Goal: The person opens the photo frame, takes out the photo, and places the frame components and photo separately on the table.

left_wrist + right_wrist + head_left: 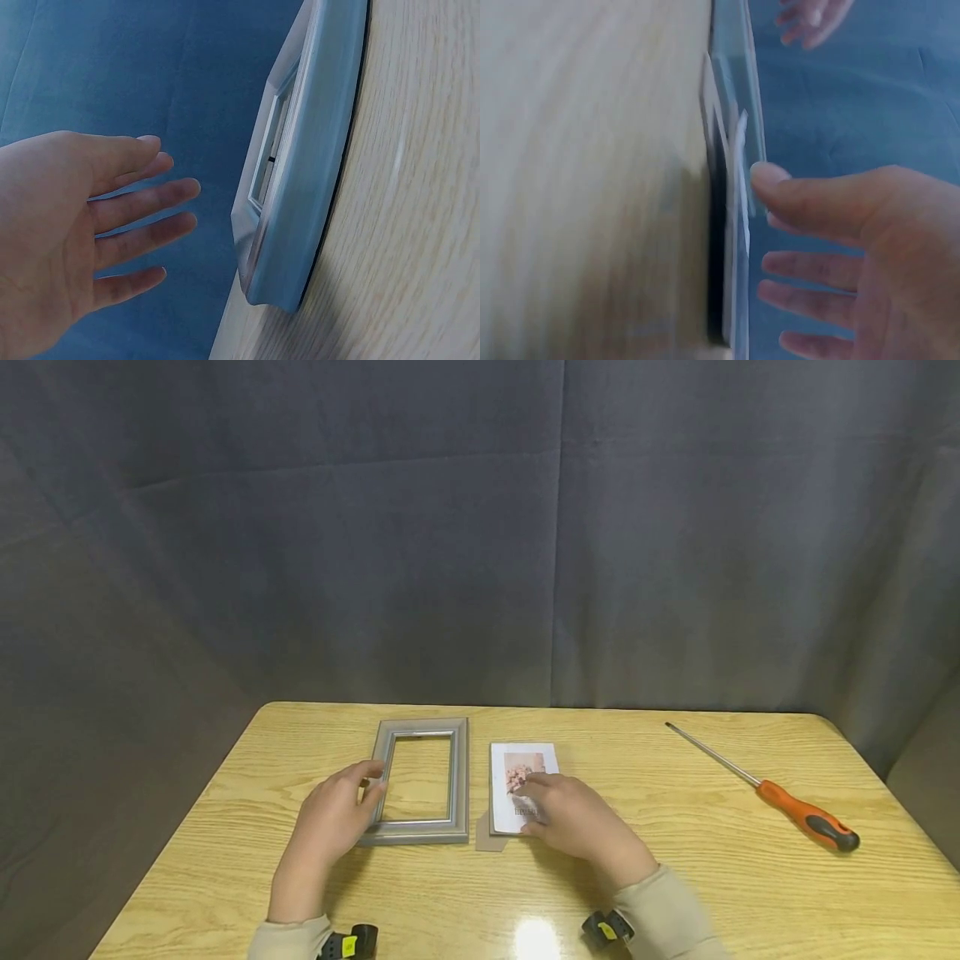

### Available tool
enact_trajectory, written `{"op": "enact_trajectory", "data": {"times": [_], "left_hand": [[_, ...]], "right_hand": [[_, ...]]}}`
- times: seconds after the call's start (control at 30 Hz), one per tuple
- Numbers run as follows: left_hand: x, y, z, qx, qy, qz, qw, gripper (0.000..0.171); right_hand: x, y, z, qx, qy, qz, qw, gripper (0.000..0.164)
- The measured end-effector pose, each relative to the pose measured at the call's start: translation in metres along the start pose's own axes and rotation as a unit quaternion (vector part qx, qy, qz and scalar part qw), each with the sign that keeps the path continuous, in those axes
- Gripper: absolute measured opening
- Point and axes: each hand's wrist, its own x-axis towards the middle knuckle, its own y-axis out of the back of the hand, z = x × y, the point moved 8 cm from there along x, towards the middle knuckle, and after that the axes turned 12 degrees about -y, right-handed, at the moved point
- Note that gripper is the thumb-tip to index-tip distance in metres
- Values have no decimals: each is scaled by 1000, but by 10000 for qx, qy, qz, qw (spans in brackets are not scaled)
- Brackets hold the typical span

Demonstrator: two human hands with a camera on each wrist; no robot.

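An empty grey picture frame lies flat on the wooden table. My left hand hovers at its left side; in the left wrist view, the fingers are spread and apart from the frame. To the right of it lies a white printed picture with pink flowers, on top of a thin dark-edged board. A beige flap sticks out from underneath. Over the picture's right side is my right hand, its fingers loosely bent. The right wrist view has its thumb close to the stack's edge; contact is unclear.
A screwdriver with an orange and black handle lies at the right of the table, its shaft pointing to the back left. A dark grey curtain hangs behind the table and along its sides.
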Motion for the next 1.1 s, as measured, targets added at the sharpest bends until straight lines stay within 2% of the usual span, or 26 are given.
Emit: {"op": "enact_trajectory", "data": {"times": [0.17,0.37,0.47,0.63,1.0,1.1], "left_hand": [[0,-2,1,-57,-20,-29,10000,37],[-1,-3,1,-22,-60,-30,10000,37],[0,-3,1,-5,-73,-20,10000,37],[0,-3,1,34,-92,3,10000,36],[0,-3,1,98,-54,18,9999,36],[0,-4,1,138,-71,9,9999,36]], "right_hand": [[0,-8,-18,-133,415,220,9988,49],[-2,-19,-26,-255,307,12,9992,53],[-2,-21,-28,-356,365,67,9987,45],[-3,-19,-34,-516,634,318,9961,16],[-2,-11,-37,-513,638,617,9947,4],[-2,-8,-39,-465,703,718,9939,10]]}}
